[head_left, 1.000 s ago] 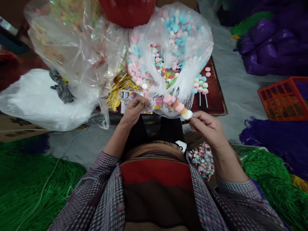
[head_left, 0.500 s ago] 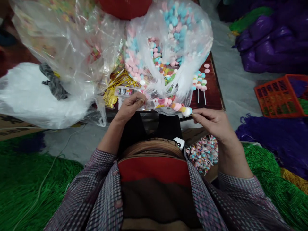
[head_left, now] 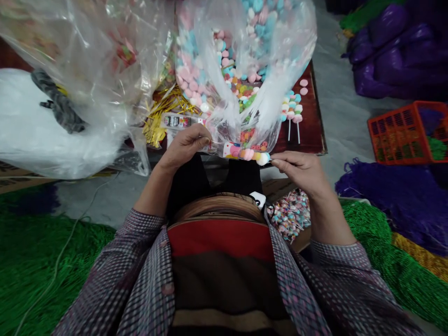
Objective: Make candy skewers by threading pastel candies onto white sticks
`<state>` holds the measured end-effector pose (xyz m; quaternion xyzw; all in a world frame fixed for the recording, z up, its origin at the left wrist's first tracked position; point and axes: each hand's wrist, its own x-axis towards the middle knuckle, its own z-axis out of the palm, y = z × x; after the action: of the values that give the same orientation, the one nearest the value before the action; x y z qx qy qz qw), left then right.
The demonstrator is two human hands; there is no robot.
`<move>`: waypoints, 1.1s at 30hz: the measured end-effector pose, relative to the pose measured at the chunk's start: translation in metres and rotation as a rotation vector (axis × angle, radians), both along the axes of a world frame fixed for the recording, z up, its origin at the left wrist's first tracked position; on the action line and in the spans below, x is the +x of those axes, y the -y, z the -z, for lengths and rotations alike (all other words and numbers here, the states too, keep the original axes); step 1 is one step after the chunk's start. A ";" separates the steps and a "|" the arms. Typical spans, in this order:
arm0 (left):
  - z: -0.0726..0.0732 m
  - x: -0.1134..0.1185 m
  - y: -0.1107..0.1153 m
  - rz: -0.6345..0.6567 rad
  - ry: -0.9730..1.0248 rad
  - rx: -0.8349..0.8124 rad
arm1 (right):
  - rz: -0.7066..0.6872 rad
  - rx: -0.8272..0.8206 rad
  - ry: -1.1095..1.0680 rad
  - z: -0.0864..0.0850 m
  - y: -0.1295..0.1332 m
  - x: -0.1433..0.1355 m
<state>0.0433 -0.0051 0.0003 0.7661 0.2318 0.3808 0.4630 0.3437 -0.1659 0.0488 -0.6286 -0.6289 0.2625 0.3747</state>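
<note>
A marshmallow skewer (head_left: 257,156) in pink, yellow, white and pale blue lies sideways over the table's front edge. My right hand (head_left: 297,167) pinches its stick at the right end. Its left part is inside a clear printed wrapper (head_left: 229,150). My left hand (head_left: 187,145) pinches the far left end of that wrapper. Behind the skewer stands an open plastic bag (head_left: 259,114) of pink, blue and white marshmallows, with colourful gummy rings in its mouth. A stack of printed wrappers (head_left: 178,121) lies just behind my left hand.
Finished marshmallow skewers (head_left: 292,109) and two loose pink marshmallows (head_left: 304,87) lie at the table's right. Gold twist ties (head_left: 156,123) are heaped left of centre. A white bag (head_left: 52,135) is at far left. Below, a box holds wrapped skewers (head_left: 292,212). An orange crate (head_left: 399,135) stands right.
The skewer has slid left, further into the wrapper, with my right hand following. The camera view has shifted slightly. Both hands keep their pinch.
</note>
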 end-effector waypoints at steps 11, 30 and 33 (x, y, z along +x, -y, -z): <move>-0.007 0.005 0.005 0.019 -0.199 0.203 | 0.054 0.121 0.120 0.019 0.004 -0.020; -0.043 0.027 0.023 0.088 0.352 -0.457 | 0.219 -0.066 -0.874 0.048 -0.023 -0.087; -0.037 0.038 0.024 -0.051 0.281 -0.464 | 0.204 -0.076 -0.823 0.042 -0.024 -0.092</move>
<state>0.0813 -0.0290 0.0370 0.5729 0.2655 0.4317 0.6442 0.2517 -0.1420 0.0071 -0.5438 -0.3516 0.4762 0.5949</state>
